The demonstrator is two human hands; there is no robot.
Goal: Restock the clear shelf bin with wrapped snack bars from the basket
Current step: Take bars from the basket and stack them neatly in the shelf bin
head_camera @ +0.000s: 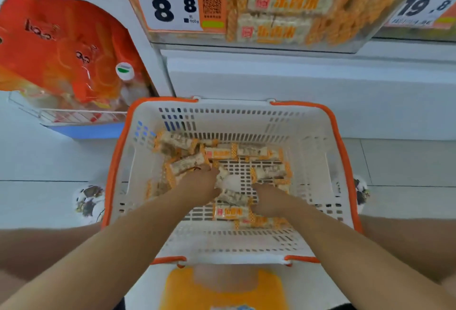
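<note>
Both hands reach into the basket [318, 137]: left hand [201, 182] and right hand [270, 200] curl among bars [229, 212]; grips unclear.

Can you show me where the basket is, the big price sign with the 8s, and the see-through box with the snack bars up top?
basket [246, 104]: head view, on its white back rim.
price sign [167, 4]: head view, on its white part, between the 8s.
clear shelf bin [283, 40]: head view, on its front wall's lower part.

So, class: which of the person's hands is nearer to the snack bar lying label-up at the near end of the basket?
Right. The right hand lies just beside the label-up snack bar, at its right end. The left hand is farther off, up and to its left.
</note>
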